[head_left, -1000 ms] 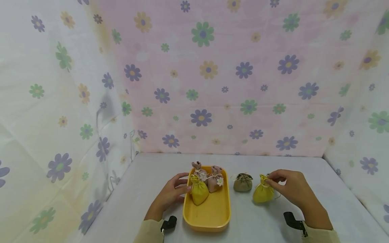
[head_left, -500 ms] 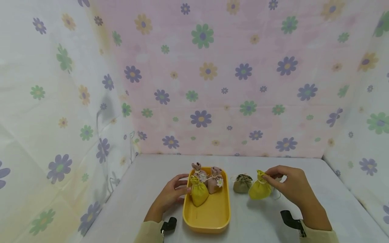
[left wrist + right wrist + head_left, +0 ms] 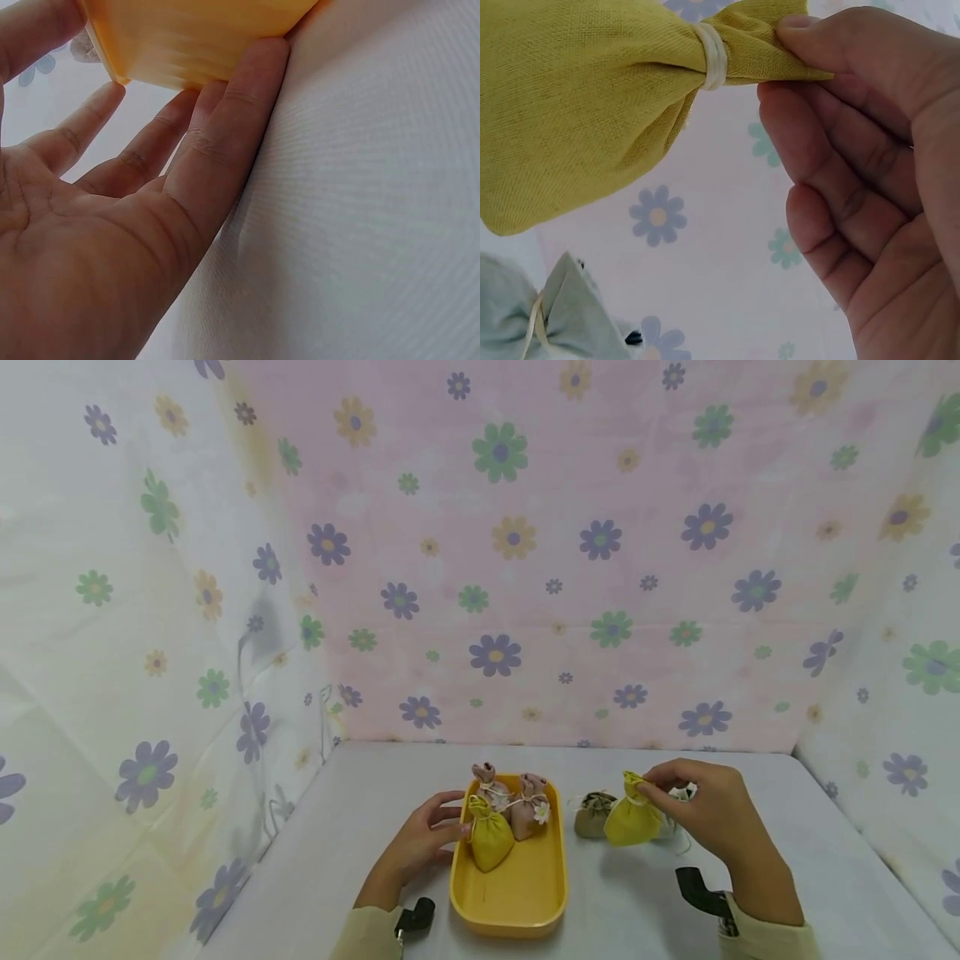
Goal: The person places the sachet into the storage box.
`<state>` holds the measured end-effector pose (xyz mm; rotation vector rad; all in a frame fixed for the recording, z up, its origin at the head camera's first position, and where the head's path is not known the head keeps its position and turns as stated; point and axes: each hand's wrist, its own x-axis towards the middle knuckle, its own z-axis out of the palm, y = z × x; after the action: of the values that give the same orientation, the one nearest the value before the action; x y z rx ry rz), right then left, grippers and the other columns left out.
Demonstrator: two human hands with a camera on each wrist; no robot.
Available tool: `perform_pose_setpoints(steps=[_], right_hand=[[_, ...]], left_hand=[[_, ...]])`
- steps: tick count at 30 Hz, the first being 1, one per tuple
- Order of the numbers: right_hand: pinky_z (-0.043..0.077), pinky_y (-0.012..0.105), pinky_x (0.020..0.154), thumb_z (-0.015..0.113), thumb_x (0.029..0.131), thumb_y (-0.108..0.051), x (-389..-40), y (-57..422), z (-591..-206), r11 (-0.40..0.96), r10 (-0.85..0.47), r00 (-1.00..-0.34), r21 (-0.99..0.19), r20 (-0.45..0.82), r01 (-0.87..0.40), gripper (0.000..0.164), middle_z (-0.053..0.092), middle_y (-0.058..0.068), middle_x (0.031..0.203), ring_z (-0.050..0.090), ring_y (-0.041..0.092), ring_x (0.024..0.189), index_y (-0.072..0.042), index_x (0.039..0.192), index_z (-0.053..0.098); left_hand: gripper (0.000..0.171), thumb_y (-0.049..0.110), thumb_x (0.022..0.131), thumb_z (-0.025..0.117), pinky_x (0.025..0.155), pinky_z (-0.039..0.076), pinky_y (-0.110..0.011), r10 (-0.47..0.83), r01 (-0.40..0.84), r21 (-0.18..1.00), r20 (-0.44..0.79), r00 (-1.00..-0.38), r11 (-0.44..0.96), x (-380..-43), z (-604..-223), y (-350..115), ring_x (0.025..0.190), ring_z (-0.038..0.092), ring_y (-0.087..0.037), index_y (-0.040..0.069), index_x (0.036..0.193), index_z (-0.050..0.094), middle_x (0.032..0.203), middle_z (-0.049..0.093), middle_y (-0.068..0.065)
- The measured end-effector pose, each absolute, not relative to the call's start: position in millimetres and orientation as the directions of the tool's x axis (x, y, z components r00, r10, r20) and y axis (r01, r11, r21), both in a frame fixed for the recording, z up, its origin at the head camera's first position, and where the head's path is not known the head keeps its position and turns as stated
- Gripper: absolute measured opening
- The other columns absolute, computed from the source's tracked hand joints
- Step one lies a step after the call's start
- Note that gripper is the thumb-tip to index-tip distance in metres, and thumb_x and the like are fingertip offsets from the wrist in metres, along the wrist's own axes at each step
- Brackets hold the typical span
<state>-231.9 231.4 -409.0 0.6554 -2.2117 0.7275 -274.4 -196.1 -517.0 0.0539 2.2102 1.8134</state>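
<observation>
My right hand [image 3: 708,802] pinches the gathered neck of a yellow drawstring pouch [image 3: 632,822] between thumb and fingers. The pouch hangs over the table, its shadow below, overlapping a brown pouch [image 3: 588,818] behind it. In the right wrist view, a pale cord circles the neck of the yellow pouch [image 3: 592,112]. My left hand [image 3: 423,835] rests against the left side of a yellow tray [image 3: 510,902], thumb at the rim and fairly straight fingers along the outer wall. Inside the tray lie another yellow pouch [image 3: 491,845] and two dusty-pink pouches [image 3: 530,814], one with a white flower.
A pale grey-green pouch [image 3: 570,315] stands on the table beyond my right hand, partly hidden in the head view. The white tabletop [image 3: 390,777] meets a flowered cloth backdrop [image 3: 555,610] at the back, with cloth sides left and right.
My right hand has lifted the yellow pouch off the table and carried it left, toward the tray. The pale pouch behind has come into view. My left hand stays on the tray.
</observation>
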Motion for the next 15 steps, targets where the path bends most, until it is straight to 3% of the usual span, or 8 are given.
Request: perform_pose_setpoints(steps=[15], right_hand=[[0.053, 0.012, 0.068, 0.092, 0.077, -0.013, -228.7, 206.6, -408.6, 0.721, -0.171, -0.622, -0.334, 0.764, -0.608, 0.022, 0.074, -0.018, 0.081, 0.065, -0.001, 0.071, -0.025, 0.089, 0.078]], left_hand=[[0.081, 0.042, 0.082, 0.086, 0.085, 0.064, -0.047, 0.225, -0.15, 0.971, -0.191, -0.955, 0.188, -275.6, -521.2, -196.7, 0.126, 0.063, -0.032, 0.025, 0.151, 0.047, 0.151, 0.052, -0.018]])
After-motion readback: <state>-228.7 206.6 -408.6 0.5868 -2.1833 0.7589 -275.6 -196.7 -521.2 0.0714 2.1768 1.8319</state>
